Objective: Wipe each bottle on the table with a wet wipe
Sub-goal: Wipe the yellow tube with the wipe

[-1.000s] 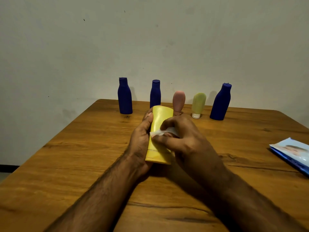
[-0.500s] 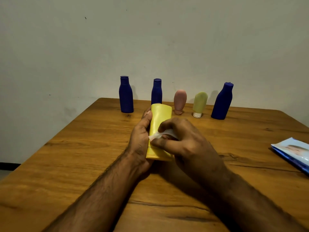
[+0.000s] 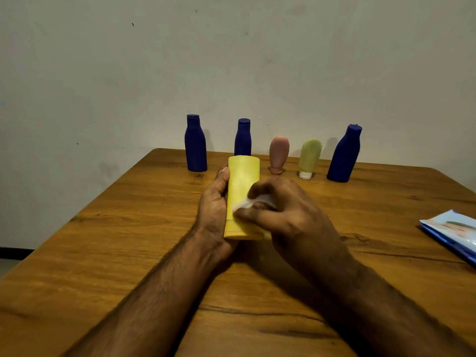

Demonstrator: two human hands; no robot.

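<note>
A yellow bottle (image 3: 242, 181) is held above the table's middle, its flat end toward me. My left hand (image 3: 213, 212) grips its left side. My right hand (image 3: 286, 217) pinches a small white wet wipe (image 3: 248, 202) and presses it against the bottle's front. Along the table's far edge stand a blue bottle (image 3: 195, 145), a second blue bottle (image 3: 242, 137), a pink tube (image 3: 278, 153) on its cap, a pale green tube (image 3: 309, 157) on its white cap, and a third blue bottle (image 3: 343, 155) that leans in the wide-angle view.
The wooden table (image 3: 128, 240) ends at a plain wall behind the bottles. A blue and white wet wipe pack (image 3: 453, 231) lies flat at the right edge.
My right hand has slid the wipe slightly down and left across the yellow bottle. The view has shifted a little; the standing bottles have not moved.
</note>
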